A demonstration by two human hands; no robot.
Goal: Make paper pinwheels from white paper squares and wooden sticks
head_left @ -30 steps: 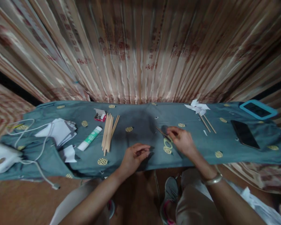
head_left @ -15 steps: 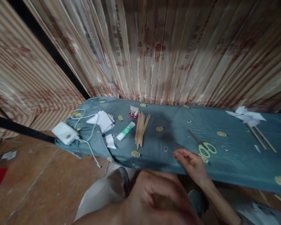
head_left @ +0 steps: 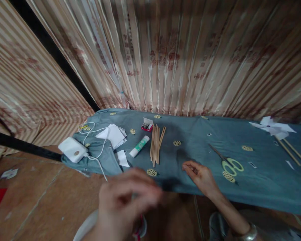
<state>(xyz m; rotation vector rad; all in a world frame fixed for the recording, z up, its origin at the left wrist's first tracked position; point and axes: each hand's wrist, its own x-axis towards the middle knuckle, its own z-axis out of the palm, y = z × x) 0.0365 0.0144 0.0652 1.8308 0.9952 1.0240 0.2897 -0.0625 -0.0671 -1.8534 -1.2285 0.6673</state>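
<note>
My left hand (head_left: 127, 199), smeared by motion, is in the air before the table's front edge, its thumb and fingers drawn together. Whatever it may hold does not show. Over the cloth near the front edge, my right hand (head_left: 199, 177) has curled fingers with the thumb against them; I cannot make out anything in them. Green-handled scissors (head_left: 232, 166) lie to its right. Left of it is a bundle of wooden sticks (head_left: 155, 145). A glue stick (head_left: 139, 146), a small red box of metal pins (head_left: 146, 125) and a stack of white paper (head_left: 112, 135) are farther left.
A blue-green cloth (head_left: 190, 134) covers the long table. At its right end lies a white paper pinwheel (head_left: 272, 127) with two sticks (head_left: 288, 150). A white device (head_left: 72, 149) with cables sits at the left end. Striped curtains (head_left: 160, 60) hang behind; a dark pole (head_left: 52, 57) slants at left.
My left hand has moved left and up from the bottom middle. My right hand stays curled and has shifted slightly left. The whole view has shifted a little.
</note>
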